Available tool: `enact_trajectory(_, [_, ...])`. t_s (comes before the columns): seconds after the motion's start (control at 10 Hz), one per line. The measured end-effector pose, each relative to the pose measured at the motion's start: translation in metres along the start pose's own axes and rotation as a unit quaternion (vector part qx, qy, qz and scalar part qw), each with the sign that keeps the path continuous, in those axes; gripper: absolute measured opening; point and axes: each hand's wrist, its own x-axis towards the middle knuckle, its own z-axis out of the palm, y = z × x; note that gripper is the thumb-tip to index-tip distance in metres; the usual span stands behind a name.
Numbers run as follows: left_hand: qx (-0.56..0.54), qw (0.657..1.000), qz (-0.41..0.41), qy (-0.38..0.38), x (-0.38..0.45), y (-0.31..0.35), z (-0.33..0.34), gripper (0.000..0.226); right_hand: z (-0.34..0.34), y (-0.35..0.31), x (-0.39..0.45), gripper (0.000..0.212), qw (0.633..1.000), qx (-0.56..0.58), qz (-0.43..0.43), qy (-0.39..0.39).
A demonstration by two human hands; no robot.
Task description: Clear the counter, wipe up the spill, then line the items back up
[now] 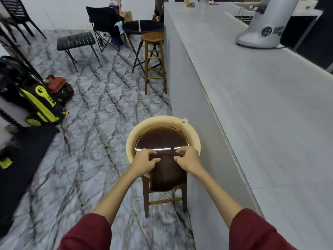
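Note:
A dark brown cloth hangs down from both my hands over the near rim of a cream basin. The basin holds dark brown water and rests on a wooden stool beside the long grey counter. My left hand pinches the cloth's upper left corner and my right hand pinches its upper right corner. The cloth's lower part drapes over the stool's front.
A silver appliance stands at the counter's far right. A second wooden stool and a black round table stand further along the counter's side. A yellow and black pressure washer sits on the marble floor at left, with black chairs behind.

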Motion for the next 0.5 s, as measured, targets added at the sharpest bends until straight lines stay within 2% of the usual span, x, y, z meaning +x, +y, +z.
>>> enact_trajectory(0.2, [0.031,0.999,-0.010,-0.034,0.009,-0.008,0.003,0.024,0.010,0.018,0.003,0.019,0.999,-0.043,-0.025,0.002])
enact_trajectory(0.3, [0.072,0.995,-0.014,-0.067,0.008,-0.012,0.003,0.027,0.013,0.029,-0.002,0.022,0.995,-0.077,-0.062,0.022])
enact_trajectory(0.4, [0.125,0.990,-0.011,-0.062,0.001,-0.014,0.002,0.027,0.012,0.038,-0.013,0.012,0.992,-0.090,-0.067,0.062])
enact_trajectory(0.5, [0.111,0.994,0.010,0.017,-0.014,-0.017,0.002,0.019,0.011,0.048,-0.036,0.005,0.987,-0.060,-0.087,0.125])
